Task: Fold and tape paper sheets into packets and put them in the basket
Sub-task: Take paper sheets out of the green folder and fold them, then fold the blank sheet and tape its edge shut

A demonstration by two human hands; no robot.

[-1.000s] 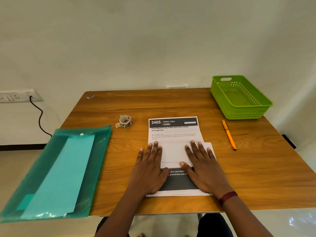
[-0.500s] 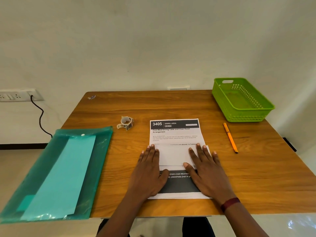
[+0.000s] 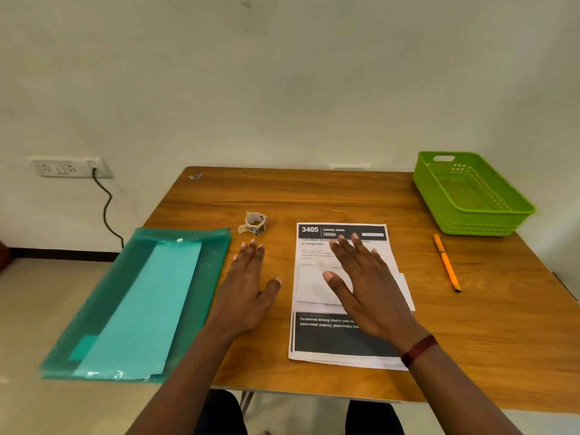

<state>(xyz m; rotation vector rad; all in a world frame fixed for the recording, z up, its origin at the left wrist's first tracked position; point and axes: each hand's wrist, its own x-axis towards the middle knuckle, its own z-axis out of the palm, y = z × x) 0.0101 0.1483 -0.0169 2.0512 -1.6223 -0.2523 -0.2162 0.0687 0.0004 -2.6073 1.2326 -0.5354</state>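
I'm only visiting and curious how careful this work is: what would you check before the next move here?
1. Tape roll within reach: ok, just beyond the fingertips of the left hand.
2. Left hand free: ok, open, holding nothing.
3. Right hand steadying the paper: cannot tell; it is over the sheet, contact unclear.
4. Fold lying flat: cannot tell, the right hand covers most of it.
5. Pen clear of the paper: ok, apart to its right.
6. Basket ready: ok, upright at the far right corner.
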